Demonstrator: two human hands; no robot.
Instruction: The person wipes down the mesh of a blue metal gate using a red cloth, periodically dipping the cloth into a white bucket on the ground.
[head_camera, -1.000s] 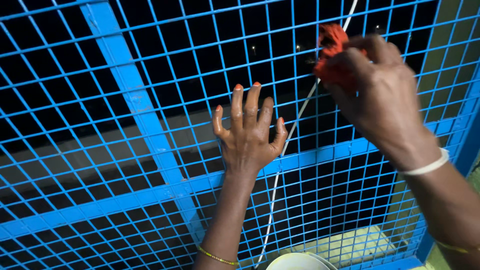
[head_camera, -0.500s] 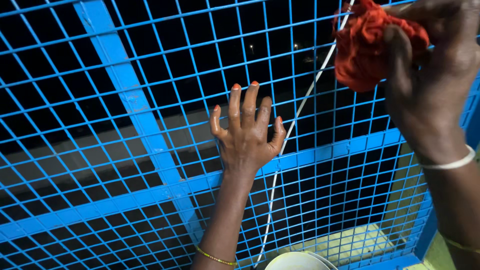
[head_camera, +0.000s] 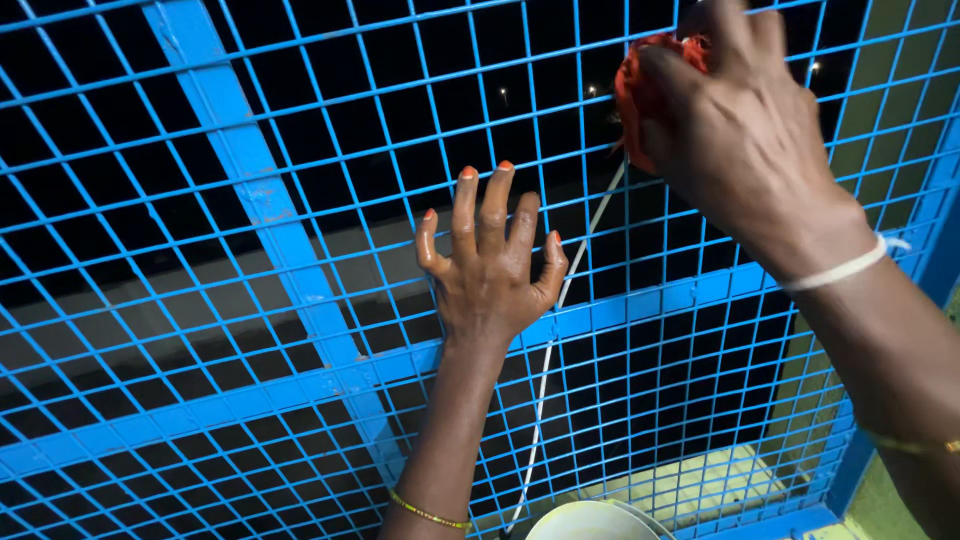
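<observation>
blue wire mesh grille (head_camera: 250, 330) fills the whole view, square cells, night dark behind it. a wide blue upright bar (head_camera: 262, 215) sits well to the left of both hands, and a flat horizontal bar (head_camera: 650, 300) runs just under the left palm and below the right wrist.

right hand (head_camera: 745, 140) is up and to the right of the left one, clenched around a bunched orange-red cloth (head_camera: 640, 95). the cloth sticks out on the thumb side, toward the left, and is pressed to the mesh as far as can be told. most of it is hidden under the palm, so no clear long axis, just a wad.

left hand (head_camera: 492, 265) is released, holding nothing, fingers spread and flat on the grille, pointing up. the cloth lies up and to the right of its fingertips, near but apart. the right hand is the one on the cloth.

a thin white cord (head_camera: 560, 300) runs diagonally behind the mesh, from under the cloth, just past the right side of the left hand, then downward.

pale round bowl rim (head_camera: 595, 522) at bottom edge, below left forearm. thin gold bangle (head_camera: 432, 516) on left wrist, white band (head_camera: 845, 268) on right wrist.
</observation>
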